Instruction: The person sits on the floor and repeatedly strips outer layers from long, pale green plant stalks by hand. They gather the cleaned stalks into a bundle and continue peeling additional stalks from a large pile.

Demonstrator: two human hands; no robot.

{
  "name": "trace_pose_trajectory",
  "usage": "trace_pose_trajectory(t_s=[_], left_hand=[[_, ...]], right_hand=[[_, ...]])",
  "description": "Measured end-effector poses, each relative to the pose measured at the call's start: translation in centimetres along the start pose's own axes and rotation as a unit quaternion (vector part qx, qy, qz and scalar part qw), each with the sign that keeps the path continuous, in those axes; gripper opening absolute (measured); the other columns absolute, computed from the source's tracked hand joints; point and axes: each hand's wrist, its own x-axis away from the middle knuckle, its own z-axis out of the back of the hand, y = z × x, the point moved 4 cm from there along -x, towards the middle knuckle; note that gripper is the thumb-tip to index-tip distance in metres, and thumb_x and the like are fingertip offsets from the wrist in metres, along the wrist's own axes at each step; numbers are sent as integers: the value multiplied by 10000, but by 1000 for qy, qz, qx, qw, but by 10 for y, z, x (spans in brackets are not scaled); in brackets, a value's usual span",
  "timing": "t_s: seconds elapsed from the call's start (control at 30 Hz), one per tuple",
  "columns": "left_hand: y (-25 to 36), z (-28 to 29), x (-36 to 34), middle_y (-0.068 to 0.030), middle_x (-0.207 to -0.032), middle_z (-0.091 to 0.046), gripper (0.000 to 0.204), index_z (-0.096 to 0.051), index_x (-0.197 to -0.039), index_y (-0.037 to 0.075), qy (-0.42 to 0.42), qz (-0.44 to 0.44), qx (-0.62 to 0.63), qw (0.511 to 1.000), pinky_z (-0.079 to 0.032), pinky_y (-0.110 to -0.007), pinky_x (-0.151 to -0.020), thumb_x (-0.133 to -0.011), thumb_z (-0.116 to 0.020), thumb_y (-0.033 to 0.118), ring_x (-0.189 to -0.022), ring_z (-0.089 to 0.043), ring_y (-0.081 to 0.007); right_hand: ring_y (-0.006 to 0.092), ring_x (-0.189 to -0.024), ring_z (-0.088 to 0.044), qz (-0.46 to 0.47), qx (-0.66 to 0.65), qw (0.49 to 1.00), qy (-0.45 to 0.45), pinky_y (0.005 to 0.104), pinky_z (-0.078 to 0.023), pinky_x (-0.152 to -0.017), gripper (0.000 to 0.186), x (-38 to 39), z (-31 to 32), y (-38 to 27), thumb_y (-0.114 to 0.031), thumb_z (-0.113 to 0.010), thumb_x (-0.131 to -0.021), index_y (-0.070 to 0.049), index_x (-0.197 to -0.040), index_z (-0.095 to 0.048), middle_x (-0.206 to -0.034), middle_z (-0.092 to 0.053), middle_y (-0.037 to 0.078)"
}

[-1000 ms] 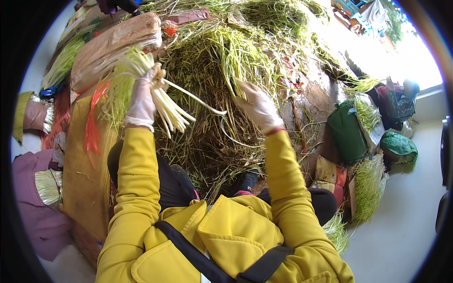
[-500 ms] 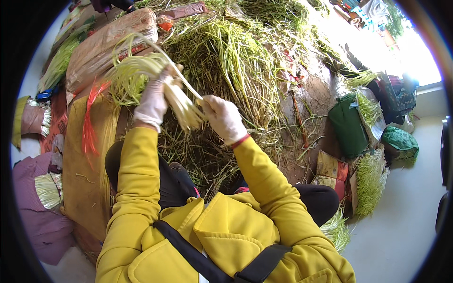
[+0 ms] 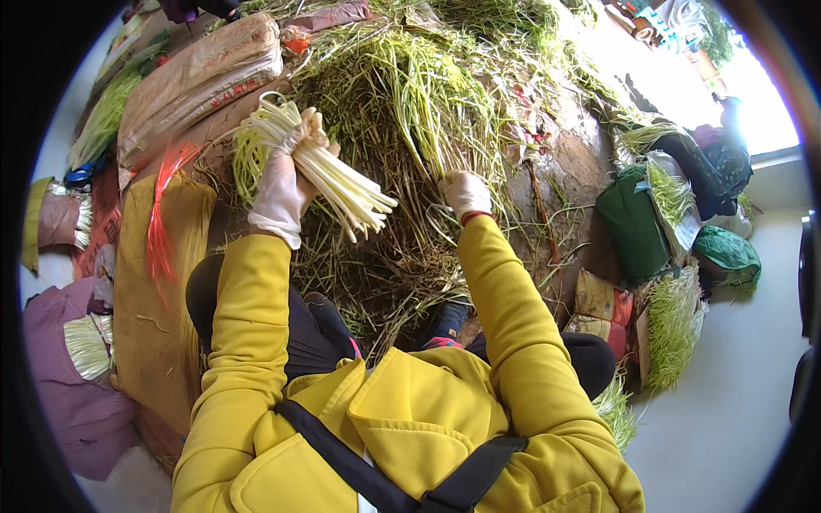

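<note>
My gloved left hand (image 3: 284, 190) is closed around a bundle of long pale stalks (image 3: 349, 190) that look like garlic scapes. Their cut ends fan out to the right, and the green ends loop back over the hand on the left. My right hand (image 3: 468, 195), also gloved, is curled up against the near side of a large heap of loose green stalks (image 3: 428, 103). Its fingers are bent, and whatever lies in them is hidden. Both hands are apart, above the littered floor in front of my knees.
To my left lie a yellow-brown flat pack (image 3: 162, 299), red plastic strips (image 3: 162, 227) and a wrapped bale (image 3: 205, 81). At the right are a green sack (image 3: 634, 224), a green bag (image 3: 727, 256) and stalk bundles (image 3: 674, 329). A person (image 3: 714, 158) sits at far right.
My right hand has moved away from the bundle, rightward to the heap. The single long stalk it gripped is no longer stretched between the hands. The bundle has swung more level.
</note>
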Motion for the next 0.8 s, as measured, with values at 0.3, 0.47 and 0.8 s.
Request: trace_pose_trajectory(t_s=[0.3,0.47,0.8], left_hand=[[1,8,-3,-69,-789,-604,256,-608,-1096,30,14,12,19,1000,-549,-373,-763,-863,-606,134,-708,-598,-190],[-6,0,0,-36,-919,-664,345,-586,-1209,19,-43,21,0,999,-548,-314,-728,-877,-596,112,-706,-605,-128],[-15,-12,18,-83,-1011,-669,407,-612,-1127,49,-17,41,-246,968,-534,-228,-584,-773,-784,151,-625,-593,-83]], right_hand=[[-1,-527,-488,244,-640,728,29,158,-382,-408,140,61,125,-18,-169,-700,-849,-147,-987,-708,-858,-709,1],[1,-483,-436,192,-622,745,-147,149,-333,-398,337,90,102,-37,-191,-727,-832,-66,-1138,-662,-714,-634,-41],[35,-769,-562,188,-476,855,-87,187,-501,-699,382,106,34,-75,35,-717,-792,-38,-1163,-658,-909,-665,-44]])
